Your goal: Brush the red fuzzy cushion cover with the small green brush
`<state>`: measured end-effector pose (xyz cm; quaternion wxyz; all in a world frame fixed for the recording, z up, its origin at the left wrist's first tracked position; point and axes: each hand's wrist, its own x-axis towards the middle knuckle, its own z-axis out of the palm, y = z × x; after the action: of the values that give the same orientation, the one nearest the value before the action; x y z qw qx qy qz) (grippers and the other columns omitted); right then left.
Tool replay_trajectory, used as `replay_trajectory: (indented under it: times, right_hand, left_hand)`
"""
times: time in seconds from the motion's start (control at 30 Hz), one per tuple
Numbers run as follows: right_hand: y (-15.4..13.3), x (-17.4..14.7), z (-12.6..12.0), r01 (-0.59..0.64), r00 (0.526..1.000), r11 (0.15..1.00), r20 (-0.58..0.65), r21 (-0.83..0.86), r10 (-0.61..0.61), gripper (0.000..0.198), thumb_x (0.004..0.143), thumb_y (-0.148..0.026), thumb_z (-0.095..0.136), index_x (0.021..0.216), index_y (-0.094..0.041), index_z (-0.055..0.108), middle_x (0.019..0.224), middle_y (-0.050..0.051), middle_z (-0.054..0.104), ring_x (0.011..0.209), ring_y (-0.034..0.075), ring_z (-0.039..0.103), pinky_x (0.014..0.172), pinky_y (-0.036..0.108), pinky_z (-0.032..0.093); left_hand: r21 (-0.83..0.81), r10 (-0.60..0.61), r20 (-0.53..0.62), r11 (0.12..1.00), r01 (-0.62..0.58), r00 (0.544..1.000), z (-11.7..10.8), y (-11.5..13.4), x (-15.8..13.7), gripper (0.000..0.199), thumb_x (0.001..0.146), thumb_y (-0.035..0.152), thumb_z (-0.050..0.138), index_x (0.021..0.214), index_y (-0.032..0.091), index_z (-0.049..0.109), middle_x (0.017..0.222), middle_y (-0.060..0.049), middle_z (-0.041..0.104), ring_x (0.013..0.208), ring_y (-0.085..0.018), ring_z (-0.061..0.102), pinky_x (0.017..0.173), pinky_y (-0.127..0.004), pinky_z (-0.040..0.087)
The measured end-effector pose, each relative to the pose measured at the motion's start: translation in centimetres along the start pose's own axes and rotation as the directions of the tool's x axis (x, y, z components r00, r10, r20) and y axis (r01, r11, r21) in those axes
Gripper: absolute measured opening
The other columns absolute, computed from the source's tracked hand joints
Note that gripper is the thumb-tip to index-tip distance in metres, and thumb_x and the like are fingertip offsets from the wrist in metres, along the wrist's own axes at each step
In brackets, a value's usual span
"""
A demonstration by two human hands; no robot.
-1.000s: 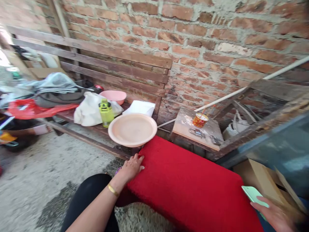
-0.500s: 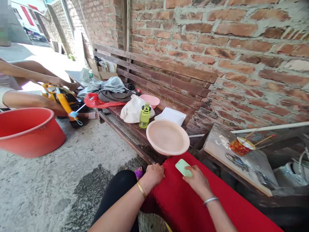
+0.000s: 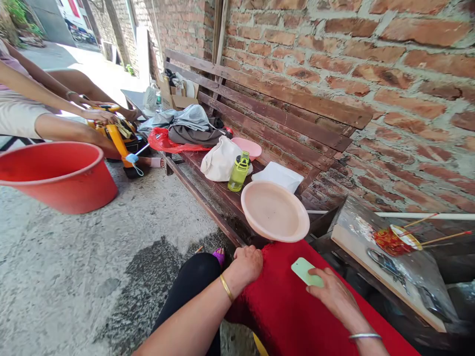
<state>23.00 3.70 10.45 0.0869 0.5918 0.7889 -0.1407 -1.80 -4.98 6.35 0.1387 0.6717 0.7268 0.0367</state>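
A red cushion (image 3: pixel 297 316) is seen below a brick wall (image 3: pixel 371 59) and wooden bench (image 3: pixel 222 193). A pink plate (image 3: pixel 275 210) is set just beyond both hands, nearer the left. The left hand (image 3: pixel 247 264) is curled on the cushion's edge, apparently gripping it. A green phone (image 3: pixel 306 272), its long axis slanting away leftward, is held flat under the right hand (image 3: pixel 334 296).
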Motion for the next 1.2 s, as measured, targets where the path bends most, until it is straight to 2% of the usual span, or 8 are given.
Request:
replay_trajectory:
  times: [0.13, 0.23, 0.47, 0.53, 0.73, 0.9, 1.0, 1.2]
  right_hand:
    - [-5.5, 1.1, 1.7, 0.102, 0.995, 0.984, -0.014, 0.146, -0.101, 0.048, 0.074, -0.036, 0.058, 0.119, -0.023, 0.066, 0.115, 0.008, 0.062, 0.105, 0.022, 0.062, 0.088, 0.032, 0.046]
    - [-7.2, 1.1, 2.8, 0.156, 0.988, 0.975, -0.021, 0.161, -0.155, 0.048, 0.075, -0.032, 0.056, 0.122, -0.023, 0.064, 0.117, 0.007, 0.062, 0.106, 0.021, 0.062, 0.089, 0.031, 0.046]
    - [-0.8, -2.1, 2.3, 0.040, 0.999, 0.997, 0.024, -0.058, -0.039, 0.039, 0.073, -0.030, 0.060, 0.111, -0.028, 0.069, 0.108, 0.006, 0.063, 0.100, 0.026, 0.064, 0.077, 0.035, 0.047]
    - [-1.4, -2.5, 1.9, 0.046, 0.999, 0.997, 0.002, -0.068, -0.046, 0.038, 0.076, -0.032, 0.058, 0.112, -0.029, 0.068, 0.107, 0.006, 0.062, 0.099, 0.025, 0.064, 0.076, 0.034, 0.047]
    - [-7.8, -1.4, 2.9, 0.107, 0.994, 0.992, -0.015, 0.059, -0.107, 0.044, 0.081, -0.033, 0.054, 0.123, -0.025, 0.063, 0.117, 0.006, 0.060, 0.105, 0.021, 0.063, 0.080, 0.029, 0.046]
    - [-3.9, -3.3, 3.5, 0.048, 0.997, 0.999, 0.051, 0.021, -0.049, 0.042, 0.078, -0.035, 0.056, 0.119, -0.027, 0.065, 0.109, 0.005, 0.062, 0.095, 0.021, 0.066, 0.077, 0.030, 0.047]
    - [-2.4, -4.9, 3.1, -0.016, 1.000, 0.999, 0.016, -0.037, 0.016, 0.039, 0.077, -0.039, 0.057, 0.113, -0.031, 0.068, 0.107, 0.004, 0.063, 0.090, 0.023, 0.067, 0.067, 0.031, 0.046]
    - [-9.6, -5.1, 4.0, 0.106, 0.994, 0.991, 0.007, 0.077, -0.107, 0.042, 0.082, -0.041, 0.051, 0.121, -0.028, 0.063, 0.115, 0.004, 0.059, 0.097, 0.020, 0.064, 0.072, 0.030, 0.045]
  left_hand:
    - [0.008, -0.016, -0.048, 1.000, 0.016, 0.999, 0.6, -0.9, 0.3, 0.031, 0.095, 0.024, 0.044, 0.110, 0.010, 0.068, 0.099, -0.021, 0.065, 0.095, -0.031, 0.066, 0.075, -0.048, 0.054]
    - [-0.018, -0.058, -0.020, 0.998, 0.058, 0.998, 0.3, -1.4, 0.6, 0.032, 0.095, 0.022, 0.042, 0.109, 0.011, 0.068, 0.101, -0.021, 0.065, 0.097, -0.031, 0.066, 0.077, -0.047, 0.053]
    - [-0.068, -0.084, 0.016, 0.994, 0.085, 0.996, -1.5, -1.9, 0.1, 0.033, 0.094, 0.018, 0.039, 0.110, 0.011, 0.066, 0.107, -0.020, 0.066, 0.101, -0.033, 0.065, 0.080, -0.049, 0.053]
    - [-0.058, -0.069, -0.013, 0.996, 0.069, 0.998, -1.5, -2.0, -0.2, 0.034, 0.094, 0.018, 0.037, 0.111, 0.010, 0.066, 0.108, -0.021, 0.065, 0.102, -0.034, 0.065, 0.080, -0.050, 0.053]
    - [-0.070, -0.056, -0.022, 0.996, 0.054, 0.998, -1.0, -2.1, 0.0, 0.035, 0.094, 0.016, 0.036, 0.110, 0.010, 0.066, 0.105, -0.020, 0.066, 0.099, -0.032, 0.067, 0.079, -0.049, 0.054]
    - [-0.098, -0.060, 0.008, 0.993, 0.061, 0.998, -0.9, -2.3, 0.6, 0.034, 0.094, 0.020, 0.039, 0.111, 0.011, 0.066, 0.105, -0.021, 0.067, 0.099, -0.032, 0.067, 0.079, -0.049, 0.055]
    - [-0.103, -0.054, 0.024, 0.993, 0.057, 0.998, -1.2, -2.4, 0.7, 0.035, 0.093, 0.019, 0.038, 0.112, 0.012, 0.066, 0.106, -0.021, 0.066, 0.100, -0.031, 0.067, 0.080, -0.049, 0.054]
    - [-0.098, -0.064, 0.077, 0.993, 0.072, 0.995, -2.9, -2.1, 0.1, 0.038, 0.095, 0.019, 0.034, 0.118, 0.012, 0.063, 0.114, -0.021, 0.066, 0.106, -0.031, 0.066, 0.085, -0.046, 0.053]
